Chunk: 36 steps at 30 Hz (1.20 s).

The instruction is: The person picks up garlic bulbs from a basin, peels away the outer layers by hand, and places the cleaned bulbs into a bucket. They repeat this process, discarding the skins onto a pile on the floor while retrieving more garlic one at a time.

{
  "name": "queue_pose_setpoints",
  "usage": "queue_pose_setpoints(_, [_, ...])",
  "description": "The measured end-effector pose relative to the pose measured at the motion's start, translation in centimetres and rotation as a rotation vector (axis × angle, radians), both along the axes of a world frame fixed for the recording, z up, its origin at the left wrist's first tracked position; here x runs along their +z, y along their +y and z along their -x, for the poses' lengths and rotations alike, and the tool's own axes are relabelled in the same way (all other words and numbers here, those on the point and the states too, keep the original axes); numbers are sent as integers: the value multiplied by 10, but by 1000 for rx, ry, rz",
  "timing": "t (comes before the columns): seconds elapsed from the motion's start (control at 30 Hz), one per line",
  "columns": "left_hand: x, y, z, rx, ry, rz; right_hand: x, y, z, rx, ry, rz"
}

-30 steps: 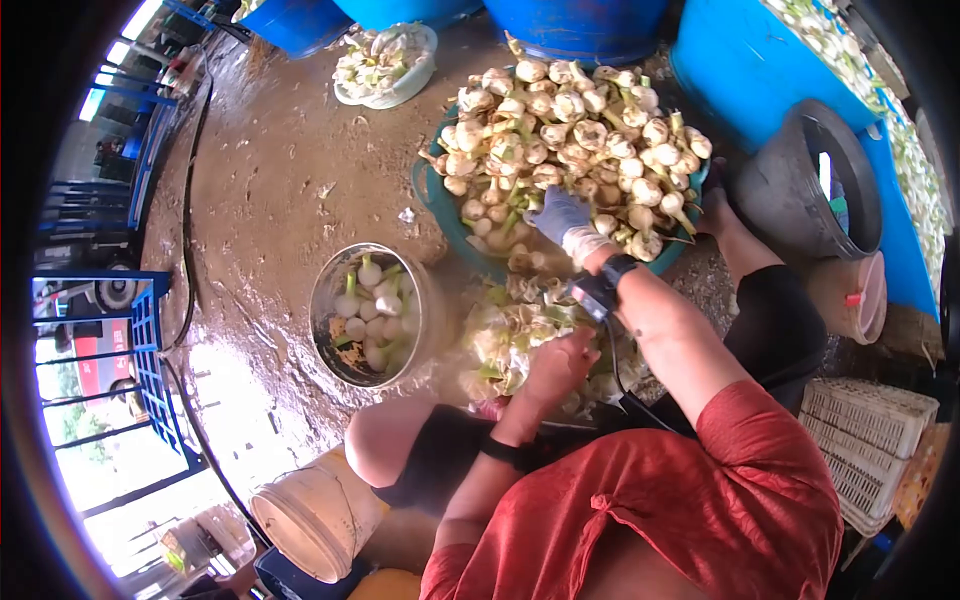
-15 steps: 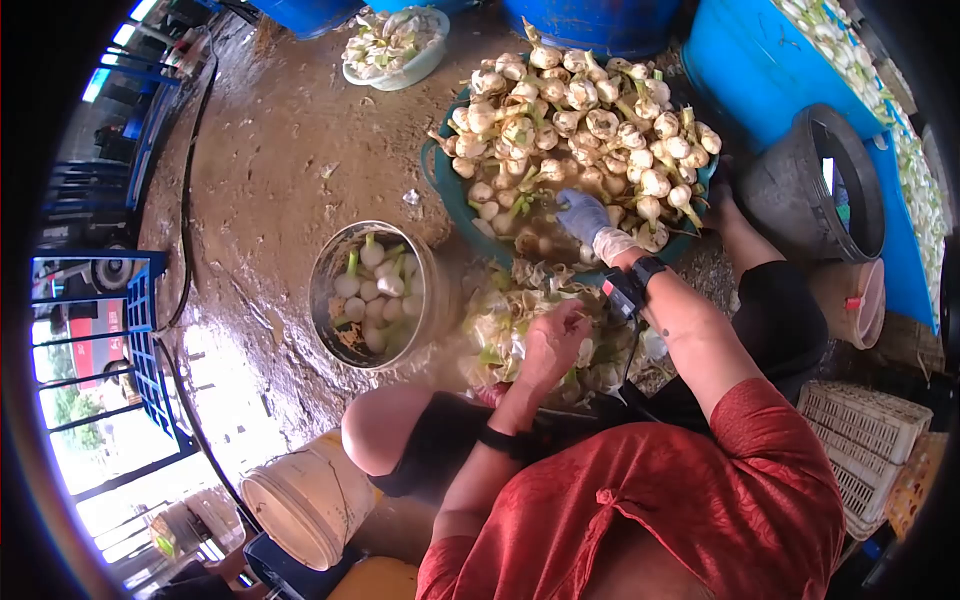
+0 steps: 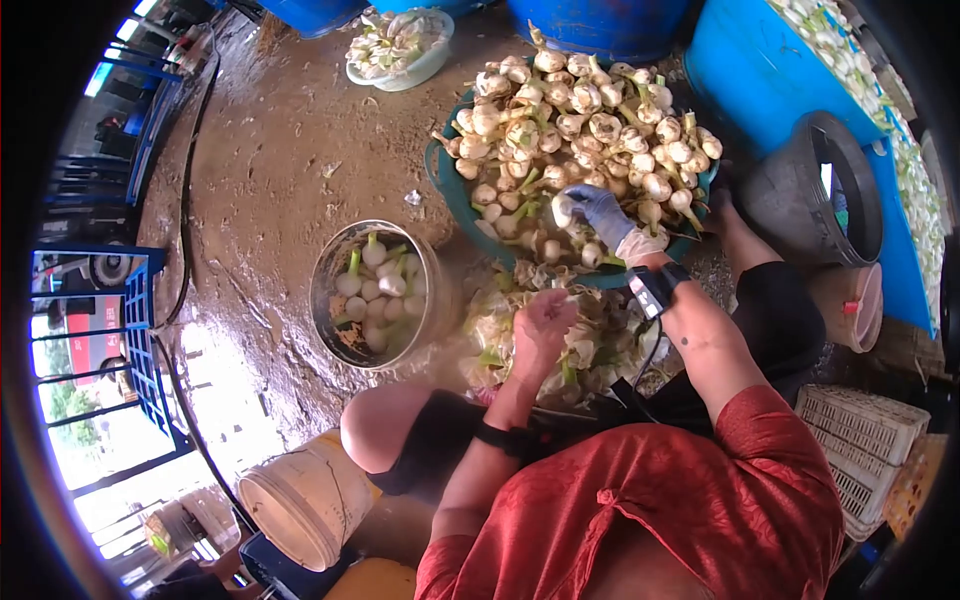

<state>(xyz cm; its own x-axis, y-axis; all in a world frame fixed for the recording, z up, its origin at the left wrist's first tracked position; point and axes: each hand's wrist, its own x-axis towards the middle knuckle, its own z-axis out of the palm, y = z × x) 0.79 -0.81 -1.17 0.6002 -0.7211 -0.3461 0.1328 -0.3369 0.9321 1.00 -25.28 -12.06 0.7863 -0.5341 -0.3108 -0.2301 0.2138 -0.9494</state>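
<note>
My right hand (image 3: 600, 214), in a blue-grey glove, is at the front of a green tub (image 3: 447, 200) heaped with garlic-like bulbs (image 3: 604, 127). Its fingers close on a pale bulb (image 3: 563, 210) over the murky water. My left hand (image 3: 546, 316), bare, hovers above a pile of peeled skins (image 3: 495, 335) with its fingers curled; what they hold, if anything, I cannot make out. On the left, a metal pot (image 3: 420, 330) contains clean white bulbs (image 3: 375, 290), some with green stems.
A bowl of skins (image 3: 432, 62) stands at the back. Blue barrels (image 3: 600, 28) and a dark bucket (image 3: 800, 190) are behind and right of the tub. Beige buckets (image 3: 300, 505) and white crates (image 3: 860, 430) flank my legs. A black hose (image 3: 187, 200) runs along the left floor.
My right hand has turned and lifted slightly, with a pale bulb now visible in its fingers. My left hand has shifted slightly left and up.
</note>
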Motion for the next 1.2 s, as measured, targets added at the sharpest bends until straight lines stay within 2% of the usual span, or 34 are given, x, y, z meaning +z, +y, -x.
queue_pose_setpoints(0.03, [3,-2,0,83,123,74,18,1,7,-56,-107,-64])
queue_pose_setpoints(0.07, [6,-3,-1,166,246,148,37,5,14,-61,-107,-58])
queue_pose_setpoints(0.13, [16,-8,-6,164,297,171,72,21,27,33,-305,123])
queue_pose_setpoints(0.17, [20,-10,-8,215,446,217,89,35,33,74,-390,272])
queue_pose_setpoints(0.2, [24,-12,-10,267,595,263,96,51,39,66,-438,121])
queue_pose_setpoints(0.23, [29,-14,-11,258,645,311,99,62,43,111,-464,101])
queue_pose_setpoints(0.33, [29,-15,-10,215,689,587,109,92,57,140,-510,-10])
queue_pose_setpoints(0.37, [26,-13,-9,218,685,589,110,96,60,140,-498,-27])
queue_pose_setpoints(0.47, [27,-9,-4,293,558,670,131,104,72,112,-436,-62])
queue_pose_setpoints(0.53, [34,-9,2,370,246,586,144,107,79,107,-318,-58])
queue_pose_setpoints(0.57, [32,-7,4,343,182,572,133,107,82,102,-283,167])
queue_pose_setpoints(0.6, [30,-5,5,337,186,576,133,107,85,98,-281,173])
queue_pose_setpoints(0.67, [25,0,6,266,69,409,134,109,90,137,-222,644])
queue_pose_setpoints(0.7, [31,4,4,216,32,346,156,112,94,182,-126,541])
queue_pose_setpoints(0.83, [45,13,3,68,-103,243,147,109,105,222,-134,539])
queue_pose_setpoints(0.93, [50,22,-1,-57,-139,178,140,108,111,253,-156,612])
queue_pose_setpoints(1.0, [46,25,-5,-93,-209,171,141,108,113,296,-120,798])
queue_pose_setpoints(1.1, [41,29,-4,-164,-193,98,152,106,113,440,16,785])
queue_pose_setpoints(1.2, [36,31,-3,-201,-265,97,139,106,114,439,-58,822])
